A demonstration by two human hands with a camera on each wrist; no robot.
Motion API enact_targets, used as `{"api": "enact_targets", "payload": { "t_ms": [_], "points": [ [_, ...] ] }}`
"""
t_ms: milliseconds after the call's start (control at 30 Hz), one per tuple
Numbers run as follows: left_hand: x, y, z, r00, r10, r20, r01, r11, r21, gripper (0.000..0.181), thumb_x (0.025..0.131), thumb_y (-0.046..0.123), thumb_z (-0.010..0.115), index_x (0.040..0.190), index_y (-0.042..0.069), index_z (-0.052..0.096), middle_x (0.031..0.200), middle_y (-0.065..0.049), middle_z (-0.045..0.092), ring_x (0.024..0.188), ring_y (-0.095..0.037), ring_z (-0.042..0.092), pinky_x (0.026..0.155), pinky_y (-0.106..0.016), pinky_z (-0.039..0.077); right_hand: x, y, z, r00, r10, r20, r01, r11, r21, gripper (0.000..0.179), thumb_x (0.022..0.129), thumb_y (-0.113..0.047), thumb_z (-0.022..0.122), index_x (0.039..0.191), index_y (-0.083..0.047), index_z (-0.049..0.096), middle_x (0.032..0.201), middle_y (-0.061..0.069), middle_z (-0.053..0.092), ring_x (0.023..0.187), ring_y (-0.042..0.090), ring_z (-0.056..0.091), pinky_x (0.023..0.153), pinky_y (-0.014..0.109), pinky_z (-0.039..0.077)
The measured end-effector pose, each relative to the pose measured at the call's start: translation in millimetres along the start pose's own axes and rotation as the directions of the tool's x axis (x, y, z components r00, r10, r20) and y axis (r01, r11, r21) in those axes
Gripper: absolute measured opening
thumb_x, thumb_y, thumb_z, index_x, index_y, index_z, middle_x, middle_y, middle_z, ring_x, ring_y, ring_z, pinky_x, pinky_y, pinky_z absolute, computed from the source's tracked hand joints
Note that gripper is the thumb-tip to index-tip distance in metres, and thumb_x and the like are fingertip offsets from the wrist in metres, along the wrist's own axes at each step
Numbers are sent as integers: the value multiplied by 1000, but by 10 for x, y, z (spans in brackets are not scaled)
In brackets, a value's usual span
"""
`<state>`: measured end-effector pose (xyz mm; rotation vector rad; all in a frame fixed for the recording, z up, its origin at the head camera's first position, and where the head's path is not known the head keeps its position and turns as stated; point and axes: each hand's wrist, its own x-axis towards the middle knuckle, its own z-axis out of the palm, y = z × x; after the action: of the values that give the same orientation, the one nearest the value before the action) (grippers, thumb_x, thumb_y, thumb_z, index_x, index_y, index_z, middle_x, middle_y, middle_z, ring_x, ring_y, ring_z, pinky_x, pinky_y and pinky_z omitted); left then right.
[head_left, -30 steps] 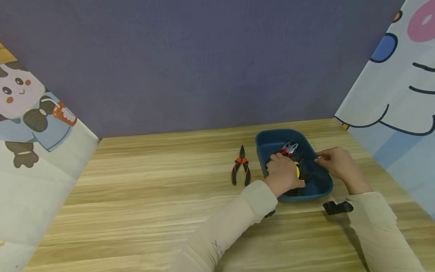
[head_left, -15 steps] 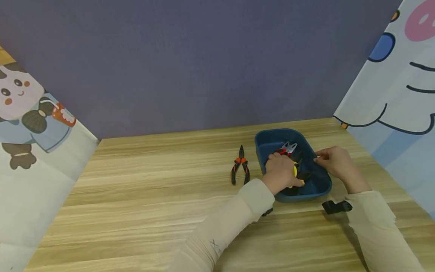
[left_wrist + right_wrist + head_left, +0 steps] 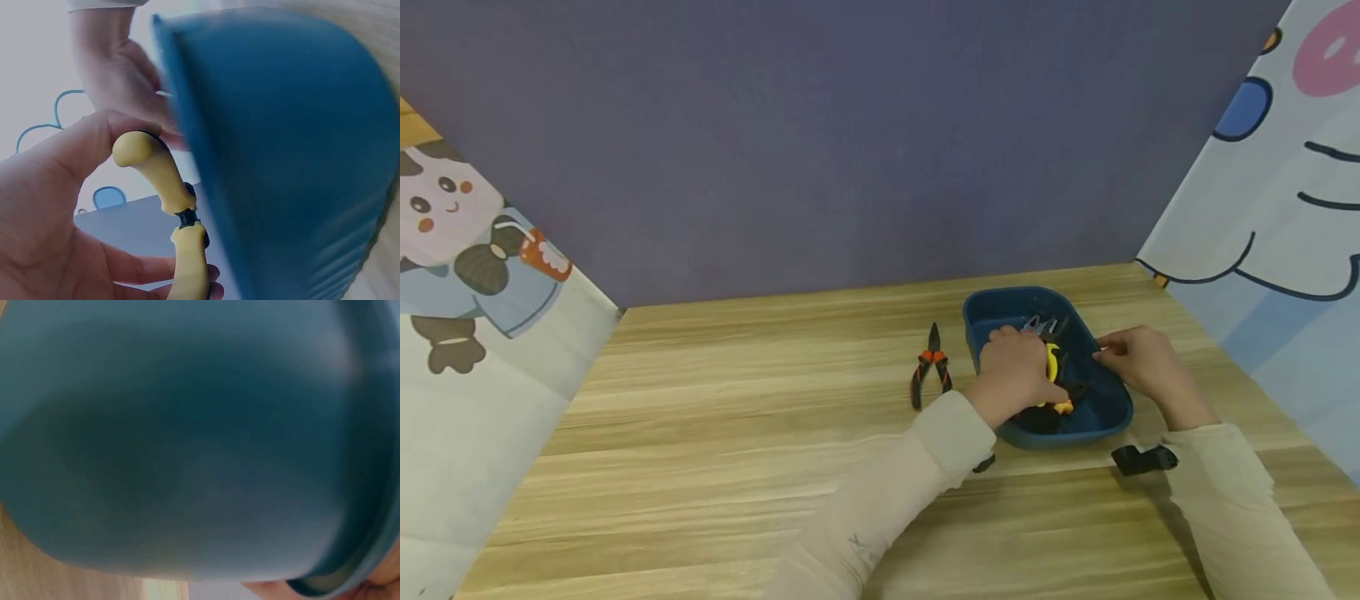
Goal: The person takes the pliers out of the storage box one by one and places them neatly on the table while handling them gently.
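Note:
My left hand [image 3: 1015, 367] reaches over the near left side of a dark blue plastic basin [image 3: 1067, 437]. It grips yellow-handled pliers [image 3: 190, 256], with the thumb at one handle and fingers round the other in the left wrist view. Both handles show above the basin's rim there; their jaws are hidden behind its wall. My right hand [image 3: 1146, 367] pinches the right rim of the basin. Inside, silver-jawed pliers [image 3: 1036, 323] lie beyond the left hand, their handles mostly covered by it. Other dark tools lie low in the basin, partly hidden.
Black-and-orange long-nose pliers [image 3: 932, 362] lie on the wooden table [image 3: 737, 433] left of the basin, handles spread toward me. A dark grey panel [image 3: 865, 150] stands along the table's back edge. Printed cartoon sheets [image 3: 1285, 242] flank both sides.
My left hand has shifted slightly left and away from me with the yellow-handled pliers, now covering the red handles in the basin. My right hand stays at the rim.

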<state>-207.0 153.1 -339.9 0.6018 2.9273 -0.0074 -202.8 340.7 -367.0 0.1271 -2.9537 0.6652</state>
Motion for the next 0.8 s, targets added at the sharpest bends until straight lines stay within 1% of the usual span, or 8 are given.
{"api": "enact_targets", "payload": {
  "t_ms": [100,167,300,433,500,633,667,800],
  "points": [
    [-61,-79,-35,1000,8,-24,-9,999,-39,56,69,71,65,97,22,63,104,1,54,93,-15,51,72,-26,47,-3,-5,-2,1000,2,12,-2,1000,0,29,87,-8,63,104,16,63,82,25,67,74,38,62,65,49,50],
    [-101,-142,-49,999,17,-39,-19,998,-53,54,70,70,65,92,21,64,105,0,55,95,-17,52,77,-28,47,-6,-6,-3,1000,-1,15,0,1000,3,30,87,-8,63,104,16,63,82,24,67,74,38,62,66,50,49],
    [-181,-276,-65,997,36,-70,-39,998,-46,60,70,72,63,97,19,65,106,1,57,99,-17,52,85,-27,45,-11,-5,-2,1000,-5,12,5,1000,7,30,87,-8,63,104,16,63,82,24,67,76,40,62,68,52,49],
    [-258,-415,-59,994,55,-100,-62,995,-76,55,72,69,64,85,16,66,107,0,60,104,-17,53,81,-26,47,-13,0,6,1000,5,18,-5,1000,12,30,87,-8,63,104,16,63,82,24,67,75,39,62,67,51,49],
    [-295,-480,-52,994,35,-105,-47,992,-119,57,72,67,66,91,13,66,118,-3,59,113,-21,53,80,-28,50,-13,6,8,1000,10,23,-11,1000,16,30,87,-9,63,104,16,63,81,24,67,74,37,62,65,49,49],
    [-355,-588,-38,995,-35,-93,17,981,-191,81,71,66,69,125,7,54,135,-12,50,122,-27,49,72,-31,54,-17,10,11,1000,-1,10,1,1000,16,29,86,-7,63,102,17,63,80,24,67,72,35,63,64,48,49],
    [-369,-614,-33,995,-41,-93,24,983,-184,86,71,66,68,130,6,51,136,-12,49,123,-27,48,76,-31,53,-17,13,11,1000,-5,6,5,1000,17,29,86,-7,64,102,17,63,80,24,67,72,36,63,64,48,49],
    [-412,-731,-6,993,-8,-115,-11,986,-164,60,73,63,69,90,6,71,135,-10,51,124,-25,47,92,-31,47,-13,8,12,1000,-6,6,5,1000,22,28,86,-6,63,102,17,63,81,25,67,73,37,63,65,49,50]
  ]
}}
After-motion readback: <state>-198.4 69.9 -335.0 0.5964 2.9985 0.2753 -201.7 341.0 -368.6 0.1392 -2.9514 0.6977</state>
